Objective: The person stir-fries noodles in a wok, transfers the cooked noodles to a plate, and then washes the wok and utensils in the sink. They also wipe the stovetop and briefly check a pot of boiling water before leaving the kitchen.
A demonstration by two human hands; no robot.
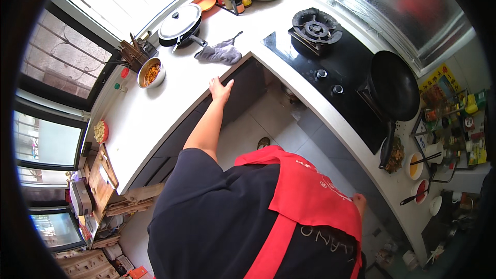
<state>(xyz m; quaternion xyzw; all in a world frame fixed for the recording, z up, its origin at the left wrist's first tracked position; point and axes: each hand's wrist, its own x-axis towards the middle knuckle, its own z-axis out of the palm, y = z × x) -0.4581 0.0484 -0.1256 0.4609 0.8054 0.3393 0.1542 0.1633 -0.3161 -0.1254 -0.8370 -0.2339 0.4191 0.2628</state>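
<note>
My left hand (221, 90) reaches out to the front edge of the white countertop (178, 85), thumb spread from the fingers, with nothing in it. Just beyond it lies a crumpled grey cloth (220, 53). To its left stands a metal bowl (158, 80) of reddish-brown chopped food. Behind the cloth is a lidded frying pan (180, 25), its handle pointing towards the cloth. Low at the right, my right hand (359, 201) shows beside the red apron (310, 190), which hides part of it; its fingers are unclear.
A black wok (395, 85) sits on the right of the gas hob (321, 66); the left burner (317, 27) is bare. Bowls, chopsticks and a seasoning rack (445, 124) crowd the right counter. A knife (104, 174) rests on a wooden cutting board (101, 186) at far left.
</note>
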